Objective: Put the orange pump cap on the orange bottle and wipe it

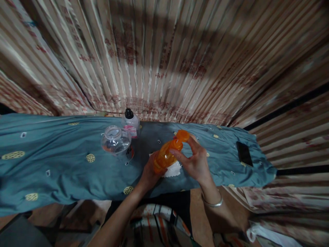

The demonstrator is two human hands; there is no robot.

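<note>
An orange see-through bottle (pixel 164 156) is held tilted above the table, its top leaning to the right. My left hand (pixel 151 171) is wrapped round its lower part. At the neck is my right hand (pixel 196 161), closed with the thumb against the neck and the fingers behind the orange cap (pixel 183 135). The cap looks swung up and back from the bottle's mouth. Under the bottle lies a white scalloped paper or cloth (pixel 173 170), partly hidden by my hands and the bottle.
Left of my hands stand a clear wide-mouthed jar (pixel 115 142) and, just behind it, a clear bottle with a black top (pixel 131 123). A dark phone (pixel 244 154) lies at the right. The blue-green patterned cloth (pixel 64 147) covers the table; pleated curtains (pixel 159 68) hang behind.
</note>
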